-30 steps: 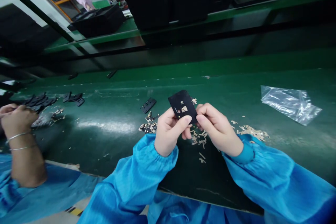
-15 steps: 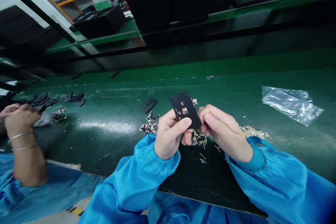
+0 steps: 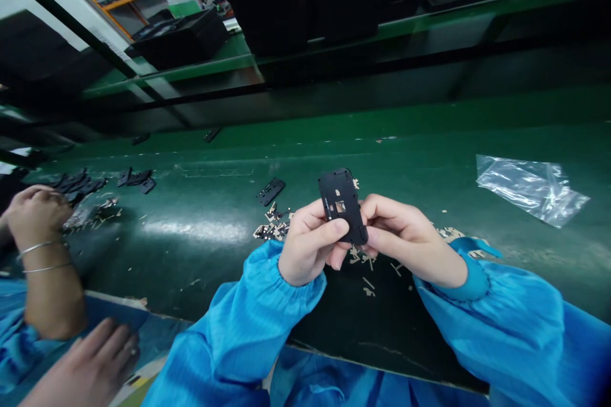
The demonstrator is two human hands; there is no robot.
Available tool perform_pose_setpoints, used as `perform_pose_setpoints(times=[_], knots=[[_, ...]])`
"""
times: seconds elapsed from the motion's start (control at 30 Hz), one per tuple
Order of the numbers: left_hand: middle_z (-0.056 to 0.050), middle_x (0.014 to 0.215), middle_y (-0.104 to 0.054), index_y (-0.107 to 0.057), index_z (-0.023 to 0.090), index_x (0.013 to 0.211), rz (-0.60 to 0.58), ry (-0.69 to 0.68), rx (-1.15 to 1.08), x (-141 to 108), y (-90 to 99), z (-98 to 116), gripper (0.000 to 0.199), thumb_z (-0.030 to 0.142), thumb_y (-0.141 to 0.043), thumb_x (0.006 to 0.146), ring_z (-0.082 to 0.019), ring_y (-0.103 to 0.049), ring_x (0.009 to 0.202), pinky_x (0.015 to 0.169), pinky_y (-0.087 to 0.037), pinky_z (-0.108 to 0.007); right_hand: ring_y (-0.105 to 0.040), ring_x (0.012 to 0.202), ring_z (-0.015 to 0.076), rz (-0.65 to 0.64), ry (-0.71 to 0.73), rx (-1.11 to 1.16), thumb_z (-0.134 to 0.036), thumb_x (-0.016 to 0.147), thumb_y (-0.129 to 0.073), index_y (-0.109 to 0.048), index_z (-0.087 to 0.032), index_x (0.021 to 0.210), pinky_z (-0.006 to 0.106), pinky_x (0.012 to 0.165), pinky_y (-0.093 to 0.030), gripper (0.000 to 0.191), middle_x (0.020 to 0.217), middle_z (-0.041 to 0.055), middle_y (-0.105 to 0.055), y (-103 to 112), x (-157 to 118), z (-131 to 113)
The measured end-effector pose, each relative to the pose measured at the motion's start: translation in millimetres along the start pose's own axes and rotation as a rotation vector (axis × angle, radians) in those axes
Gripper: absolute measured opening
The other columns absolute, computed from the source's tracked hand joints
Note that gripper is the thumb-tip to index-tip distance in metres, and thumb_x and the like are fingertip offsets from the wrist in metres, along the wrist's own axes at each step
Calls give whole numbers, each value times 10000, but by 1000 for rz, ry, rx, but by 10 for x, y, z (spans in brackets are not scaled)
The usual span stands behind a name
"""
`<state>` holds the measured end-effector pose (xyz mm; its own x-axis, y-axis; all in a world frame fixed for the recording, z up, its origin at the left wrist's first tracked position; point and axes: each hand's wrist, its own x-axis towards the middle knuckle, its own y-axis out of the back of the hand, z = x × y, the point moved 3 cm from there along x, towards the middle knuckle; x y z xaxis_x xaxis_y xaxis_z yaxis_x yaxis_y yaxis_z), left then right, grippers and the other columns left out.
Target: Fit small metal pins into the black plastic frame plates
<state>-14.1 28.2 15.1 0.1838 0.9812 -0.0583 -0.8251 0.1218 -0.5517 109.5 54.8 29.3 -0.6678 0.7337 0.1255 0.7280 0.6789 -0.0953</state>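
A black plate with small cut-outs (image 3: 340, 194) is held upright-tilted in front of me. My left hand (image 3: 310, 241) grips its lower left side, thumb on its face. My right hand (image 3: 405, 235) has its thumb and fingers closed at the plate's lower right edge; whether they also hold a small part is hidden. Small metal pieces (image 3: 367, 261) lie on the green table below the plate. Another pile of metal pieces (image 3: 272, 226) is left of my left hand, with a second black plate (image 3: 270, 192) just behind it.
Clear plastic bags (image 3: 529, 187) lie at the right. Black parts (image 3: 76, 184) are heaped at the left, near a co-worker's hand (image 3: 38, 216). Another person's hand (image 3: 95, 362) is at the lower left. Black bins (image 3: 272, 6) stand on the shelf ahead.
The black plate has turned and shifted slightly right in my left hand. My right fingers have spread along its edge. Another person's hand has appeared at the lower left.
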Motion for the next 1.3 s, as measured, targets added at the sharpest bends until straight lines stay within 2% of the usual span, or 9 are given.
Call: perform_pose_setpoints(times=[0.23, 0.53, 0.7, 0.8, 0.97, 1.03, 1.1, 1.2, 1.3], knots=[[29, 499, -549, -605, 139, 760, -4, 49, 43, 9, 29, -31, 214, 331, -673, 692, -17, -400, 286, 287, -242, -113, -355, 495, 67, 39, 108, -80, -191, 770, -521, -426, -189, 672, 200, 449, -316, 137, 594, -44, -390, 41, 8, -3], [46, 618, -528, -556, 173, 831, 78, 6, 134, 30, 3, -68, 339, 340, -753, 611, -33, -473, 426, 383, -352, -134, -499, 510, 97, 105, 109, -267, -110, 702, -466, -411, -196, 635, 214, 476, -378, 122, 577, -20, -536, 3, 38, 9], [61, 507, -485, -510, 172, 857, -12, 41, 156, 46, 42, -141, 330, 389, -693, 688, -30, -423, 366, 365, -297, -134, -508, 500, 108, 93, 136, -405, -125, 705, -456, -411, -198, 628, 229, 471, -373, 115, 565, -5, -568, 16, 36, 13], [57, 510, -490, -500, 171, 862, -56, 82, 171, 45, 52, -158, 334, 413, -669, 707, -26, -406, 352, 363, -286, -137, -516, 499, 113, 76, 84, -366, -148, 717, -448, -415, -200, 635, 231, 471, -382, 102, 547, -10, -557, 38, 30, 55], [36, 584, -526, -495, 167, 920, -144, 137, 125, 117, 54, -160, 329, 381, -652, 726, -53, -490, 424, 418, -361, -158, -524, 515, 120, 60, 37, -315, -146, 706, -474, -424, -193, 643, 234, 479, -396, 93, 567, -7, -552, 84, 21, 52], [0, 710, -566, -492, 169, 980, -95, 117, 171, 204, 147, -119, 377, 392, -647, 720, -90, -572, 550, 499, -428, -191, -501, 517, 103, 87, 31, -335, -136, 711, -471, -443, -186, 645, 221, 480, -386, 87, 572, -18, -525, 193, 45, 11], [-34, 845, -567, -468, 172, 1059, 38, 28, 357, 307, 329, -21, 426, 403, -619, 733, -124, -606, 707, 602, -466, -227, -443, 483, 80, 146, 16, -423, -127, 708, -470, -470, -179, 635, 207, 459, -353, 90, 546, -38, -469, 407, 111, -17], [-51, 925, -541, -458, 168, 1099, 258, -151, 884, 410, 653, 205, 390, 357, -562, 774, -139, -575, 829, 704, -464, -257, -421, 448, 73, 230, -139, -632, -103, 700, -494, -500, -171, 629, 207, 438, -335, 98, 499, -47, -458, 905, 285, 49], [-80, 1007, -536, -504, 164, 1065, 296, -146, 1437, 439, 900, 359, 311, 343, -502, 811, -172, -553, 916, 764, -464, -291, -441, 432, 68, 384, -411, -827, -95, 716, -537, -520, -161, 631, 214, 436, -358, 109, 500, -31, -496, 1487, 448, 194]])
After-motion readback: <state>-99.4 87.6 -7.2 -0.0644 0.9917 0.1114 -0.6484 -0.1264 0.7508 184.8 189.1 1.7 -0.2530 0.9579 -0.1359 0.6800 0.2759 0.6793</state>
